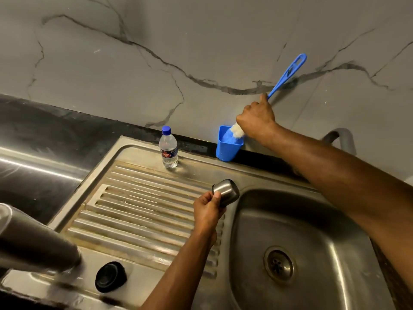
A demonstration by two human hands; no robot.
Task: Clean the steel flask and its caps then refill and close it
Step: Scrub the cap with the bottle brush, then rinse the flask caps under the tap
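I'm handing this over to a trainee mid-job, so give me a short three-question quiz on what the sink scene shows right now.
1. True or false: the left hand holds the steel cap.
2. Multiple choice: the bristle end of the blue brush gripped by the right hand is at
A. the sink basin
B. the blue cup
C. the water bottle
3. What lies on the drainboard near the bottom edge of the view?

Key
1. True
2. B
3. The black inner cap.
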